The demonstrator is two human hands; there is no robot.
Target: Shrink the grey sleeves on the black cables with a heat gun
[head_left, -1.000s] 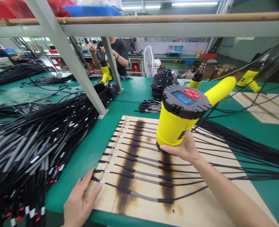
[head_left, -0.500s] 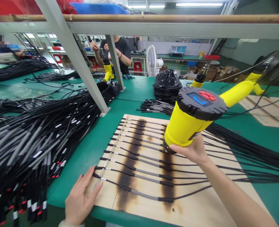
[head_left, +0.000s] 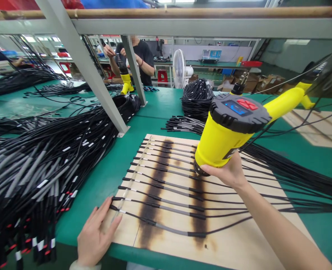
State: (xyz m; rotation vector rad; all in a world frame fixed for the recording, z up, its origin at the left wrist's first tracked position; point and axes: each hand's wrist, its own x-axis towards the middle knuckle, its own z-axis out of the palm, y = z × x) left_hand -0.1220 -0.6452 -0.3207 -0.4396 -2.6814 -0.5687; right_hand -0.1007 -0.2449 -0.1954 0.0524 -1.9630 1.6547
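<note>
Presently, the right hand (head_left: pixel 224 174) keeps a narrow, closed grip on a yellow plastic heat gun (head_left: pixel 224 144), palm cupped beneath the cylindrical barrel; the gun is held clear above the upper right part of a plywood board (head_left: pixel 239 243). Its round black cap (head_left: pixel 239 112) has a ribbed rim, a blue display and red buttons, and it faces upward; the tapered yellow handle (head_left: pixel 285 103) extends toward the right. The left hand (head_left: pixel 96 236) stands in a wide, open grip, fingers spread flat at the board's left edge, beside the cable ends.

Thin black cables (head_left: pixel 168 187) lie side by side across the pale board, each with a grey sleeve section; their tails run off the right edge. Two dark, charred stripes (head_left: pixel 154 195) cross the wood beneath them. The board sits on a smooth green worktop (head_left: pixel 98 180); a heaped bundle of black cables (head_left: pixel 33 176) with grey sleeves and red and white bands lies along its left side. Toward the far edge sit a dense black cable coil (head_left: pixel 197 99) and a short cable bunch (head_left: pixel 182 125).
</note>
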